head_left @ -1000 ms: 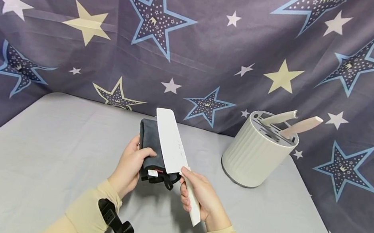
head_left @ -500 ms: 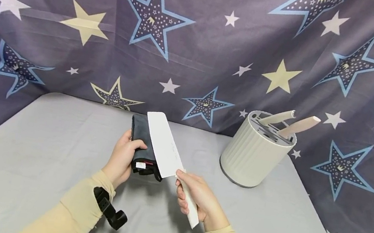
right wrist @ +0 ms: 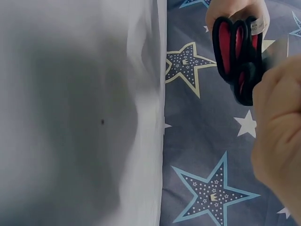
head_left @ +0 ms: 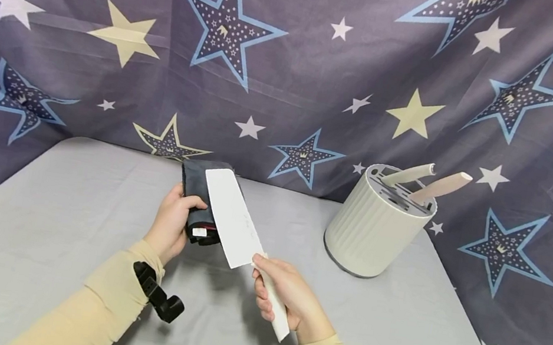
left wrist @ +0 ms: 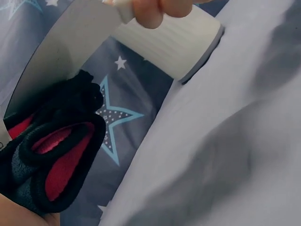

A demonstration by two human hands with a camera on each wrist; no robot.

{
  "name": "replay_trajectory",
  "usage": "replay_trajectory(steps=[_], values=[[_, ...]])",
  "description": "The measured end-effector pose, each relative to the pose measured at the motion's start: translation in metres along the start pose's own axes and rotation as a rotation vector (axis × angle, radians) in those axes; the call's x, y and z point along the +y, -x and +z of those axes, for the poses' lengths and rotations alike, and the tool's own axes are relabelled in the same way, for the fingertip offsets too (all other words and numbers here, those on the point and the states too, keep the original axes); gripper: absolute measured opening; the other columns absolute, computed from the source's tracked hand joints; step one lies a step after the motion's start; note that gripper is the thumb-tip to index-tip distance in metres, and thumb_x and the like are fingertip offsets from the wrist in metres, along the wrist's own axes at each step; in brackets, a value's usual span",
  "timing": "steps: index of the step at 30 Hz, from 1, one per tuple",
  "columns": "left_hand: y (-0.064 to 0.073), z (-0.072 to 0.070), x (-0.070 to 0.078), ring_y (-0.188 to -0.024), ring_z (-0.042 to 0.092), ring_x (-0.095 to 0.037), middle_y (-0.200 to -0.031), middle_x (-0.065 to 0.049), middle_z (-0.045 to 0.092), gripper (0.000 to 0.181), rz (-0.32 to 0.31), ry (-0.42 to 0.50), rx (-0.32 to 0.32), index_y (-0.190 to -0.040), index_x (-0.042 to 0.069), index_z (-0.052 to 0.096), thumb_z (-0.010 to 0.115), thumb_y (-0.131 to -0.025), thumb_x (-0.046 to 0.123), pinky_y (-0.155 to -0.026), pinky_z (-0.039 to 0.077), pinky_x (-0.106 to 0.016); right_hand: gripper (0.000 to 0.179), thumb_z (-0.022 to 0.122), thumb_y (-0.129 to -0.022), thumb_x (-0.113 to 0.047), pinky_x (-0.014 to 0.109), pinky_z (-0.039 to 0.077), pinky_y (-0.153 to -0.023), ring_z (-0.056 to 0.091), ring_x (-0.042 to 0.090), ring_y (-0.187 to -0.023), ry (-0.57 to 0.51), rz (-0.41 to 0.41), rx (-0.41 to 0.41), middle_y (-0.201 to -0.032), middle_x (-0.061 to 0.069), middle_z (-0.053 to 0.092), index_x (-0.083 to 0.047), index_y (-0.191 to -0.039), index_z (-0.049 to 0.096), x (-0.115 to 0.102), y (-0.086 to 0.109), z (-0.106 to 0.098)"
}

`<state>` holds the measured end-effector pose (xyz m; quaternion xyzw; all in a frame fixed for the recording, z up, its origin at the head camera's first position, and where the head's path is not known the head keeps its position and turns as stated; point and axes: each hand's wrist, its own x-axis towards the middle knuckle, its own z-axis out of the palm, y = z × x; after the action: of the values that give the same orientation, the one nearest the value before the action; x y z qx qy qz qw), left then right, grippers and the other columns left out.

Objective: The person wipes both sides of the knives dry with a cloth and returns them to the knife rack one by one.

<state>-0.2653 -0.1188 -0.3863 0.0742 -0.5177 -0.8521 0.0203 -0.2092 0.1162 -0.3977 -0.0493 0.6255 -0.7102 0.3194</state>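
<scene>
A folded dark grey cloth (head_left: 198, 182) with black edging and a white tag is gripped by my left hand (head_left: 170, 221), thumb on top. Red inner layers of the cloth (left wrist: 70, 174) show in the left wrist view. My right hand (head_left: 285, 293) grips the pale handle of a cleaver (head_left: 232, 216), whose broad white blade points up and left. The blade lies over the cloth's right part in the head view, and part of the cloth is hidden behind it. Both are held above the table. In the right wrist view the right hand (right wrist: 280, 127) hides most of the cleaver.
A ribbed cream knife block (head_left: 377, 229) stands at the back right of the grey table (head_left: 61, 212). Two handles, one cream (head_left: 409, 174) and one pinkish (head_left: 440, 187), stick out of its slotted top. A star-patterned curtain (head_left: 302, 69) hangs behind the table.
My left hand and the cloth have moved left and slightly up. The cleaver has shifted left and a little down in my right hand, its blade still over the cloth.
</scene>
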Motion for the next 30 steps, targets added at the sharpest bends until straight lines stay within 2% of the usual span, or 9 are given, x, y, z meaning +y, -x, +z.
replay_trajectory(steps=[6,14,24,30], values=[[0.000,-0.003,0.003,-0.093,0.064,-0.010,-0.116,-0.002,0.053,0.044,0.001,-0.006,0.029,-0.125,0.015,0.046,0.044,-0.087,-0.008,-0.082,0.055,-0.024,0.032,0.055,-0.098,-0.041,0.018,0.033,-0.034,0.039,0.002,-0.037,-0.021,0.014,-0.017,-0.054,-0.007,0.043,-0.012,-0.086,0.047,0.000,0.000,0.005],[0.009,0.002,0.001,-0.088,0.065,-0.010,-0.108,0.000,0.057,0.040,-0.007,0.000,0.029,-0.120,0.015,0.048,0.044,-0.087,-0.008,-0.080,0.056,-0.025,0.033,0.054,-0.099,-0.043,0.018,0.034,-0.034,0.039,0.003,-0.037,-0.013,0.006,-0.020,-0.055,-0.008,0.044,-0.012,-0.087,0.047,0.000,0.001,0.005],[0.026,0.014,-0.005,-0.091,0.066,-0.010,-0.117,-0.005,0.055,0.052,-0.042,-0.054,-0.007,-0.135,0.007,0.043,0.045,-0.085,-0.007,-0.080,0.057,-0.026,0.034,0.053,-0.099,-0.043,0.018,0.033,-0.035,0.039,0.003,-0.039,-0.013,-0.019,0.029,-0.056,-0.007,0.042,-0.012,-0.087,0.046,-0.002,0.001,0.003],[0.035,0.019,-0.008,-0.091,0.066,-0.011,-0.118,-0.008,0.055,0.054,-0.046,-0.073,-0.022,-0.136,0.004,0.043,0.046,-0.083,-0.007,-0.079,0.057,-0.027,0.035,0.052,-0.100,-0.043,0.018,0.032,-0.036,0.039,0.003,-0.039,-0.043,-0.030,0.032,-0.056,-0.007,0.041,-0.012,-0.086,0.045,-0.003,0.002,0.003]])
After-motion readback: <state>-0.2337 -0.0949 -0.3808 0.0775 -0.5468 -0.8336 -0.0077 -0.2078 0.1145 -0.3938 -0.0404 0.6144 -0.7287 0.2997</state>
